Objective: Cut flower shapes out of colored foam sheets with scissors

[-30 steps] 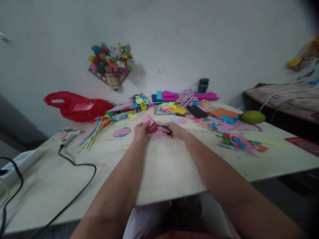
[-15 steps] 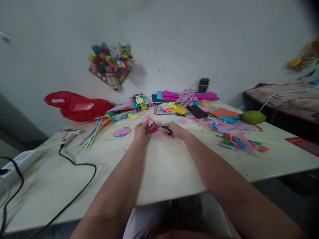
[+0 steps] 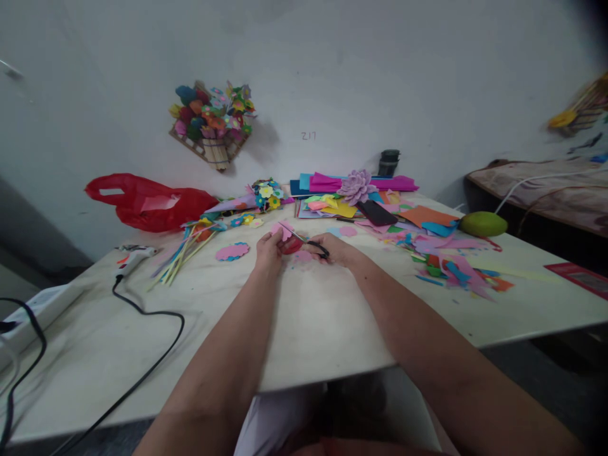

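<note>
My left hand pinches a small pink paper piece with a scalloped edge, above the middle of the table. Black-handled scissors are in my right hand, their blades pointing left and touching the pink piece. Under and between the hands lie a red round object and a pink paper piece with tiny scraps. Left of my left hand rests a pink disc with a blue scalloped border.
A glue gun with a black cord and a power strip are on the left. Behind are a red bag, paper flowers and a dark phone. Paper scraps and a green fruit lie right.
</note>
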Demonstrator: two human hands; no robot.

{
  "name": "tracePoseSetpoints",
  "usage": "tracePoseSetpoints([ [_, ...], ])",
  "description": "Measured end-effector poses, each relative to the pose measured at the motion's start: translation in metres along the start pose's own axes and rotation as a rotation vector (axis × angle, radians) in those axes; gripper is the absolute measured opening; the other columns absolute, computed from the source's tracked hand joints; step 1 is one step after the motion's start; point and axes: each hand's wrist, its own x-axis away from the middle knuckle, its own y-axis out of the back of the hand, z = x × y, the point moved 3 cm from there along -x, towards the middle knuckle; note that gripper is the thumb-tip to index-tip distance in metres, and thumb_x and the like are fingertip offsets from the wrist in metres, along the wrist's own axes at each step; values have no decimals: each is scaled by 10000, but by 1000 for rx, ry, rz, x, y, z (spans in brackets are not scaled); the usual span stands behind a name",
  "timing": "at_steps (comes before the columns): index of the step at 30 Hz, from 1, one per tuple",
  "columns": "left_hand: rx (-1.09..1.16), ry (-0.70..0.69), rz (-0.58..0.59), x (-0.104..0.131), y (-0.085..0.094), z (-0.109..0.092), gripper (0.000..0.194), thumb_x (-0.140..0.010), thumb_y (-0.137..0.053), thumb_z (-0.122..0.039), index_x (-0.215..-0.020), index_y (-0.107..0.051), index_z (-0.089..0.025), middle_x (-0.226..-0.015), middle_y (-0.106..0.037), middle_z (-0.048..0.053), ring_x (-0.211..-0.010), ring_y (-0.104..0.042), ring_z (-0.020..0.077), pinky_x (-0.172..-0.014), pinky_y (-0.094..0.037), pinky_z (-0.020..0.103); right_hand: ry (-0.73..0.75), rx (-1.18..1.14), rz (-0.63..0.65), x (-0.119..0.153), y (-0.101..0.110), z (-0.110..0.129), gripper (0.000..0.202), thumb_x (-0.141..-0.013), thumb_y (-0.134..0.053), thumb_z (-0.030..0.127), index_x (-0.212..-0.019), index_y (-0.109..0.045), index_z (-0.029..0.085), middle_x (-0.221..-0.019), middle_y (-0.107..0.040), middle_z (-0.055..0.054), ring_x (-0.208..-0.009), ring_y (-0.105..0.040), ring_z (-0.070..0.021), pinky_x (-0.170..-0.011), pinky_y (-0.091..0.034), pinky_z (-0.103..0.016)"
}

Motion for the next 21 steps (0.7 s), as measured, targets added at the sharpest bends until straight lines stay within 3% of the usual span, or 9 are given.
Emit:
tracePoseSetpoints([
  [12,-35,25,22,-3,1,2,93,-719,-683,-101,-716,-591,-116,-633,-659,55,-600,-671,163,-668,-551,297,29,-1,-19,-10,1,-12,302,-754,-657,435,-684,-559,157,-463,-514,48,-321,-425,-53,-304,-192,-186],
  [21,-45,7,35,2,-2,0,213,-642,-760,-139,-698,-555,-138,-626,-651,26,-615,-677,165,-670,-563,306,27,-1,-92,-8,0,-9,293,-742,-675,404,-646,-545,159,-444,-492,57,-322,-414,-49,-320,-251,-173],
])
